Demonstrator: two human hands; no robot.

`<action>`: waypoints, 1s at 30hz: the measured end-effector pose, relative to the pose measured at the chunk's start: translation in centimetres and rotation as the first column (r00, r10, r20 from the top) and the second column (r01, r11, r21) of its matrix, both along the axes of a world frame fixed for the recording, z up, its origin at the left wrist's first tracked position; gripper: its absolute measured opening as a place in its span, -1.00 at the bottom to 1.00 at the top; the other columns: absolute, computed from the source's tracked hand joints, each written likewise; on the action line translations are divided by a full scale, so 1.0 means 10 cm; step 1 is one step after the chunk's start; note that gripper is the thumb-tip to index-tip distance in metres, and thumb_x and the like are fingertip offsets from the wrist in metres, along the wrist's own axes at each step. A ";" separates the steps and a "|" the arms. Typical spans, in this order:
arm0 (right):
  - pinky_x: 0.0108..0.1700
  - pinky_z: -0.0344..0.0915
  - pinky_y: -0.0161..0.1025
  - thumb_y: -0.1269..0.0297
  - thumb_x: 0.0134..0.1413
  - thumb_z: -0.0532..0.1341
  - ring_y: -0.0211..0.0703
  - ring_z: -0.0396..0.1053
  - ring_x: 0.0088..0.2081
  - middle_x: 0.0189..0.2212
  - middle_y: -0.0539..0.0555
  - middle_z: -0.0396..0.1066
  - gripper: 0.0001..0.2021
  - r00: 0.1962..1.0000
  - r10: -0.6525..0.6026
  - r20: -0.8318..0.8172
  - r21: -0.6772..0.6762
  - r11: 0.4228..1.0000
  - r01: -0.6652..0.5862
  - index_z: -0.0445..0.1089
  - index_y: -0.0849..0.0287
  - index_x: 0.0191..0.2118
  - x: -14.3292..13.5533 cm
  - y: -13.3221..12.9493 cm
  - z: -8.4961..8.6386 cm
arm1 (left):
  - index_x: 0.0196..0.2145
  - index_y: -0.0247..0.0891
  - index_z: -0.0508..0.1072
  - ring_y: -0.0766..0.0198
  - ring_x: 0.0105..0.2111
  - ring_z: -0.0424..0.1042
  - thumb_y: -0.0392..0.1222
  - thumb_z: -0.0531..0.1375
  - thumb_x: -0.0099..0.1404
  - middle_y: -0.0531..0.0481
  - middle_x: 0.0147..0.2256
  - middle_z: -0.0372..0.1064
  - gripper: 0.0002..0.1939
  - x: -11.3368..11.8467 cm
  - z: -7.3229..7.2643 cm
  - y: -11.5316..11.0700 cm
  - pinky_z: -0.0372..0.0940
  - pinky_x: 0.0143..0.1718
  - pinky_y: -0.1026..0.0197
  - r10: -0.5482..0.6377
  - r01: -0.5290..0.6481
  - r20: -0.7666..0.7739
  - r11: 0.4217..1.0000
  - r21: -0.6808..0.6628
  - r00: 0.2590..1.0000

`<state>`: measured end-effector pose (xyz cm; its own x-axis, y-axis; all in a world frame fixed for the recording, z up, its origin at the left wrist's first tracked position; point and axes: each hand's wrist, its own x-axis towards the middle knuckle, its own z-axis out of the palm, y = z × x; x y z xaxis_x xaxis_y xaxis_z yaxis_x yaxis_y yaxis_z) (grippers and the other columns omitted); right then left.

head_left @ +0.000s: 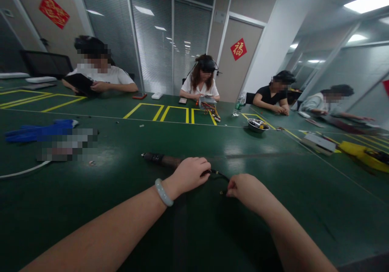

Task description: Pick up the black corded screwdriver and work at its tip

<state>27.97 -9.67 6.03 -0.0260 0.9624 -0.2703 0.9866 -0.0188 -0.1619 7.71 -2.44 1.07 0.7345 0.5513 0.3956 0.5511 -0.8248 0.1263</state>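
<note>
A dark electric screwdriver point(161, 159) lies on the green table point(127, 207), its bit end pointing left. My left hand point(192, 172) is wrapped over its rear part, and the palm hides how the fingers sit. From that end a thin black cable point(224, 176) curves rightward to my right hand point(247, 189). The right fingers are closed in a pinch on the cable near its end. A small tip pokes out to the left of those fingertips, too small to make out clearly. A pale bangle point(164, 192) circles my left wrist.
Blue gloves point(39, 131) and a blurred-out device with a white cord lie at left. Ahead stand a metal bowl point(257, 126) of small items and a water bottle point(239, 105). A yellow item point(364, 154) lies at right. Several people sit across the table.
</note>
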 end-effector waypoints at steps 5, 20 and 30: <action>-0.36 0.11 -0.28 0.25 0.05 0.24 -0.19 0.40 -0.38 -0.44 -0.02 0.50 -0.90 0.994 -0.030 -0.101 0.234 0.971 0.053 0.53 0.02 -0.38 0.04 0.11 -0.14 | -0.26 -0.20 0.39 0.22 -0.25 0.38 -0.19 0.17 0.30 0.02 -0.27 0.37 -0.94 0.00 -0.03 0.01 0.24 -0.20 0.18 -0.001 0.002 0.025 1.000 -0.011 1.000; -0.28 0.16 -0.31 0.31 0.10 0.21 -0.25 0.35 -0.32 -0.34 -0.02 0.45 -0.92 0.957 0.234 -0.173 0.495 0.861 -0.121 0.46 0.11 -0.34 0.00 0.22 -0.29 | -0.26 -0.19 0.39 0.22 -0.24 0.39 -0.20 0.19 0.29 0.02 -0.25 0.36 -0.94 0.00 -0.04 0.02 0.24 -0.21 0.18 0.008 -0.008 0.012 1.000 0.002 1.000; -0.34 0.13 -0.31 0.28 0.08 0.21 -0.25 0.32 -0.37 -0.41 -0.03 0.42 -0.91 0.955 0.198 -0.222 0.466 0.882 -0.075 0.46 0.11 -0.37 0.02 0.24 -0.29 | -0.27 -0.20 0.40 0.21 -0.24 0.39 -0.19 0.17 0.31 0.01 -0.26 0.36 -0.94 0.00 -0.01 0.00 0.24 -0.20 0.18 0.001 -0.001 0.021 1.000 0.007 1.000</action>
